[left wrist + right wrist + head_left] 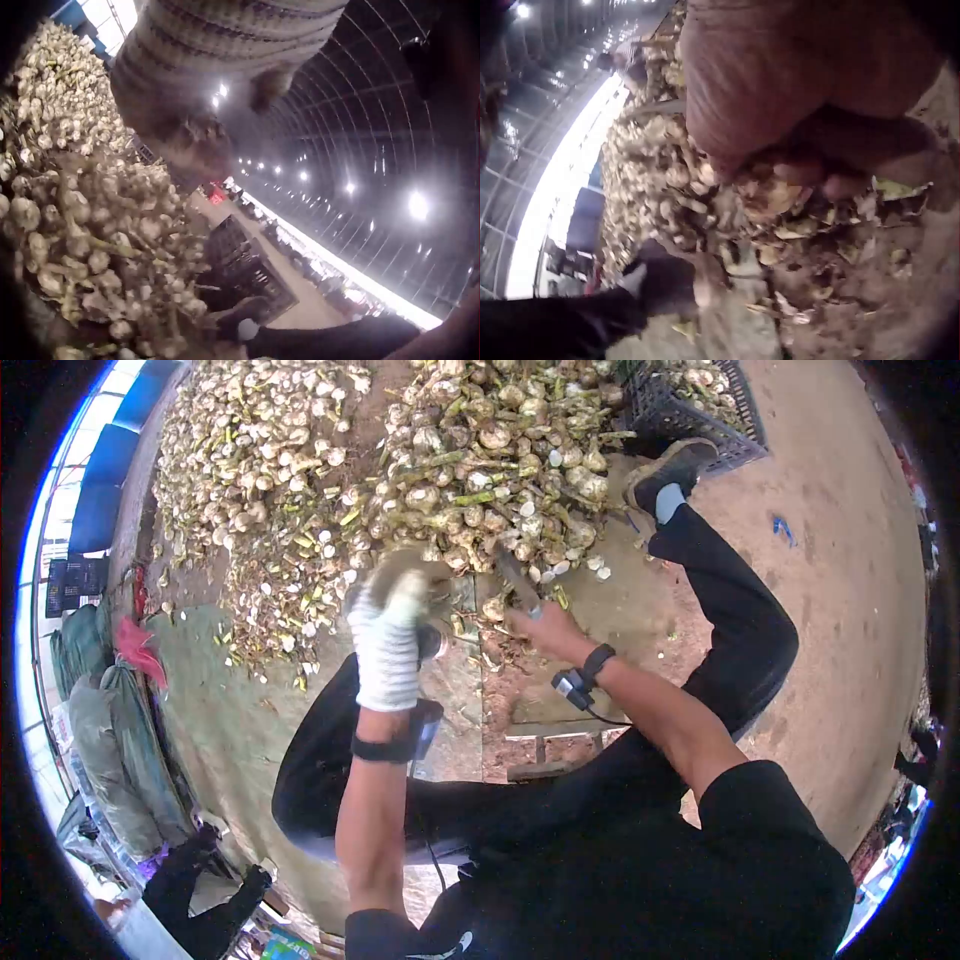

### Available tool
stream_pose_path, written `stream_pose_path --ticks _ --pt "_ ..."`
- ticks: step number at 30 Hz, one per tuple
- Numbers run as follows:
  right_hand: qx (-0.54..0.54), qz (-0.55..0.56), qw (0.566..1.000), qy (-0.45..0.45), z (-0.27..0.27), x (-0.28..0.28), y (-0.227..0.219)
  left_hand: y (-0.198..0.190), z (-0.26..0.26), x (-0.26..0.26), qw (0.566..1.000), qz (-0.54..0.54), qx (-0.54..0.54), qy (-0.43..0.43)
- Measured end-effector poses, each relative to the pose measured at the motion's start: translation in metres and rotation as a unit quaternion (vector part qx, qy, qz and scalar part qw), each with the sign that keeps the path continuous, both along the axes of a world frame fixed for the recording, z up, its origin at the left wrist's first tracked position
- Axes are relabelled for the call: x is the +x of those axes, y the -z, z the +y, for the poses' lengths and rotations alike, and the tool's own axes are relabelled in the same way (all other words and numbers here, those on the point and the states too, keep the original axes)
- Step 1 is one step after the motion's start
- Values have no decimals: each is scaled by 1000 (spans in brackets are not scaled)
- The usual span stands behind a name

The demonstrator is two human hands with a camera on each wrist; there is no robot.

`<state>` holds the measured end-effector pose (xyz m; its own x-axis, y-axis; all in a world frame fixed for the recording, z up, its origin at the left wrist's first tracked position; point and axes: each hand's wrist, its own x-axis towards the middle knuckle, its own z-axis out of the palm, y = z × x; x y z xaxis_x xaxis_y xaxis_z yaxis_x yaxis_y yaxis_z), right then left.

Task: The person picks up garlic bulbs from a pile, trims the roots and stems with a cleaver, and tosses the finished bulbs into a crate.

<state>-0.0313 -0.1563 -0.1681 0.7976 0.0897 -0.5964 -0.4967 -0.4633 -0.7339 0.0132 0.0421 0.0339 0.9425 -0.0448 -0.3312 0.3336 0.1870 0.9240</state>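
Note:
The left hand [388,645], in a striped white glove, is raised beside the right hand at the near edge of the garlic heap [490,450]. Its fingers are motion-blurred, and whether they hold anything cannot be told. In the left wrist view the glove [217,60] hangs over the bulbs, its fingertips dark and unclear. The bare right hand [553,632] grips a knife [518,578], blade pointing toward the heap. A garlic bulb [494,608] lies just left of that hand. In the right wrist view the hand [802,75] hides the knife's handle; part of the blade [660,107] shows.
A black crate [755,448] of garlic stands at the upper right, near a shoe [680,468]. Cut stems and white pieces [290,600] litter the ground. Green sacks [125,750] stand at the left. A blue scrap [783,530] lies on the right floor.

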Motion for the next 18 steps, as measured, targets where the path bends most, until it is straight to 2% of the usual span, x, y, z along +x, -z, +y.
stream_pose_path --ticks 1,2,3,4,5,6,7,9,11,13,14,15,17,18 --pt "74 70 992 78 1 5 -11 13 -1 -1 999 -13 14 45" --pt "221 38 962 154 4 6 -13 22 -5 -2 995 -43 50 79" --pt "222 28 963 148 5 11 -30 33 -12 -4 987 -74 88 110" --pt "291 99 931 195 7 17 -61 61 -13 -7 975 -139 119 128" --pt "356 171 887 238 7 22 -94 58 -21 -13 982 -86 91 138" --pt "439 145 858 224 9 18 -124 55 -28 -19 985 -70 40 150" --pt "441 140 859 221 8 14 -141 53 -33 -25 985 -51 -12 164" --pt "503 121 844 141 5 6 -165 29 -40 -33 985 -35 -12 170" --pt "499 100 847 151 3 -3 -191 17 -43 -41 984 -18 -13 179" --pt "273 -10 950 152 -2 -10 -212 7 -43 -47 979 -110 57 164" --pt "171 -202 962 57 -16 -16 -162 0 -42 -54 985 -104 -4 139" --pt "175 -205 962 55 -19 -20 -169 -8 -40 -53 985 -107 0 137" --pt "68 -238 966 74 -23 -30 -202 -16 -32 -53 984 -100 33 144" --pt "24 -234 970 58 -23 -36 -222 -5 -26 -52 981 -119 34 147"
